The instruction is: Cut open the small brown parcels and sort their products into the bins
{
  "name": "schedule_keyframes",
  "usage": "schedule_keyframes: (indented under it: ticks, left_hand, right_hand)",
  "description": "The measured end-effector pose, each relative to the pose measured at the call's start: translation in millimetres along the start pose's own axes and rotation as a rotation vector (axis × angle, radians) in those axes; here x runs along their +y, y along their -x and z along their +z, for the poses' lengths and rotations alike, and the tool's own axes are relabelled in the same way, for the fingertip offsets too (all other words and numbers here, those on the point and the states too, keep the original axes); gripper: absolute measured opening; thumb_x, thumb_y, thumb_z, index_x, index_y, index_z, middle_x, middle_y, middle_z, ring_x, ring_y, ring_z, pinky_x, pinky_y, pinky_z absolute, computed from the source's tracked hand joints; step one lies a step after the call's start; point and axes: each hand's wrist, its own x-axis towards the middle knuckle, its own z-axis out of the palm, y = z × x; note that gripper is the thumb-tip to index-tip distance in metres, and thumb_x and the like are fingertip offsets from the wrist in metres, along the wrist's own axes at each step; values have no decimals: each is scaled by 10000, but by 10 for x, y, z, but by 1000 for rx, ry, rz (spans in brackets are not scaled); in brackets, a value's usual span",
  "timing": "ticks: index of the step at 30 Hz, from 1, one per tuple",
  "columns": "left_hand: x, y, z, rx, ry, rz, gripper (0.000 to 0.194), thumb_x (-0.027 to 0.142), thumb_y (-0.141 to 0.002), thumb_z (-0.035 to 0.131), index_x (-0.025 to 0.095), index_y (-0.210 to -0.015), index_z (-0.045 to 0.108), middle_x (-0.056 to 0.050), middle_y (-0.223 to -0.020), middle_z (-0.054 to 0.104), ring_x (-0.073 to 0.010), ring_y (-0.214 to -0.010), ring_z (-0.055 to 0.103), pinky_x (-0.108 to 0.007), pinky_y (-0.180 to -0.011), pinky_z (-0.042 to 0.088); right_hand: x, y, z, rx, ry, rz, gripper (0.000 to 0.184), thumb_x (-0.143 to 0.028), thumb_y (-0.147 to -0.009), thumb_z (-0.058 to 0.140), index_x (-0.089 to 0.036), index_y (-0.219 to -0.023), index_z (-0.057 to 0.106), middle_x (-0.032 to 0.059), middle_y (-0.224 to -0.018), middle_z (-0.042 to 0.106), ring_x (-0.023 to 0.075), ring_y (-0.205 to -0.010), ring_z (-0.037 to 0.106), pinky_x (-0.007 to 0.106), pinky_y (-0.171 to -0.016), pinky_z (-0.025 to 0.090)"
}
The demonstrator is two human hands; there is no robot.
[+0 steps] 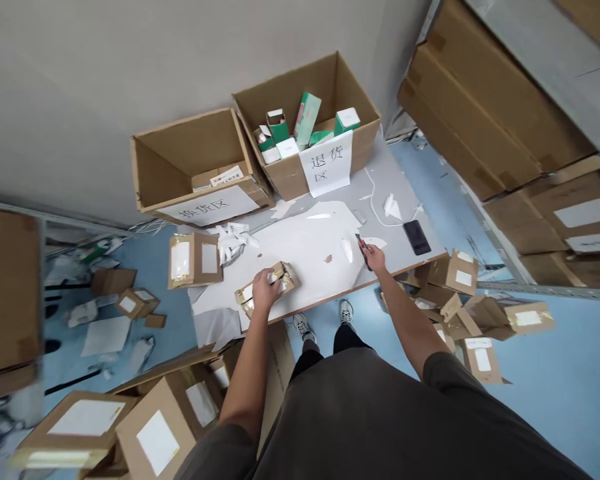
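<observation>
Dark shirt (365, 417); left hand (265, 289) holding carton (288, 279), right hand (375, 258) gripping tool (367, 259)

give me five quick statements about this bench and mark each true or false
1. The left hand is on a small cardboard box. True.
2. The phone lies left of that hand. False: it lies on the table, right of the right hand.
3. The right hand holds nothing. False: it holds a slim dark tool.
4. Green-and-white cartons stand in the right open box. True.
5. The left open box has no paper sign. False: a sign is on its front.
</observation>
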Motion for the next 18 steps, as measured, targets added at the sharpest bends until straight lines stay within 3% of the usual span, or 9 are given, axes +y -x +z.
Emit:
schedule_keyframes:
  ticks: [3,6,9,11,12,15,18]
  left_hand:
    - [13,56,-34,-31,-23,-32,365,246,-915,624,217,-1279,644,-117,-1317,726,-303,-1298,647,-428,-1163,495]
    - [-63,113,-160,-83,-64,-7,405,281,-941,650,219,-1341,652,-112,-1398,710,-295,-1349,627,-397,-1159,487]
    - [-167,120,-350,-170,-135,-43,403,315,-981,636,254,-1377,672,-95,-1358,748,-299,-1270,678,-374,-1052,522]
    - [-240,71,-477,-211,-176,-100,362,353,-1041,558,277,-1370,690,-90,-1219,798,-294,-1144,726,-360,-952,528]
    - [-281,34,-534,-219,-185,-112,356,373,-1064,522,278,-1360,696,-90,-1162,809,-291,-1103,734,-353,-921,521]
    - [-441,-64,-666,-210,-149,-139,324,381,-1078,498,253,-1273,722,-95,-1108,812,-271,-1049,726,-327,-871,500]
    - [-634,-58,-704,-172,-53,-193,296,341,-1079,474,221,-1183,724,-88,-1070,801,-241,-985,706,-308,-834,491]
  right_hand:
    - [124,-50,39,0,68,-12,359,-388,-968,562,-110,-1098,748,217,-1043,738,348,-1086,609,491,-1000,470]
    - [-5,68,135,78,205,-122,426,-309,-1001,492,-71,-1263,729,285,-1243,685,391,-1223,544,543,-1095,409]
    - [-430,443,472,-40,267,-339,479,-226,-1037,384,-65,-1367,692,278,-1321,674,349,-1237,561,507,-1118,425]
    - [-821,841,849,-161,256,-463,393,-240,-1035,457,-154,-1272,759,179,-1234,737,292,-1159,616,427,-1075,480]
    - [-1025,1064,1061,-248,254,-553,342,-259,-1034,501,-209,-1214,788,131,-1206,756,276,-1152,628,407,-1070,490]
    - [-1585,1692,1650,-545,351,-905,345,-310,-1082,507,-228,-1274,782,110,-1316,736,271,-1246,608,409,-1096,482]
    - [-1980,2071,1992,-665,574,-948,328,-380,-1094,552,-258,-1298,778,91,-1352,707,273,-1193,635,431,-1062,496]
